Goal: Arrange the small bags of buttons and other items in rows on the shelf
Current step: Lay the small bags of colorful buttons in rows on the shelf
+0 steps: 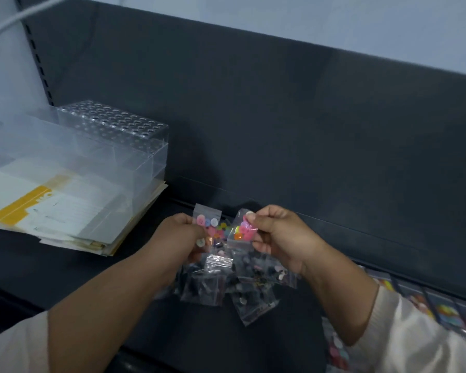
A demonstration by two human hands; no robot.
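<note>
My left hand pinches a small clear bag of pastel buttons above the dark shelf. My right hand pinches a second clear bag of bright pink, orange and green buttons, just right of the first. Beneath both hands lies a loose heap of several small bags with dark contents. A row of small bags of coloured buttons lies along the shelf at the right, partly hidden by my right sleeve.
A clear plastic box with a perforated lid sits at the back left on a stack of papers and envelopes. The shelf's dark back panel rises close behind my hands.
</note>
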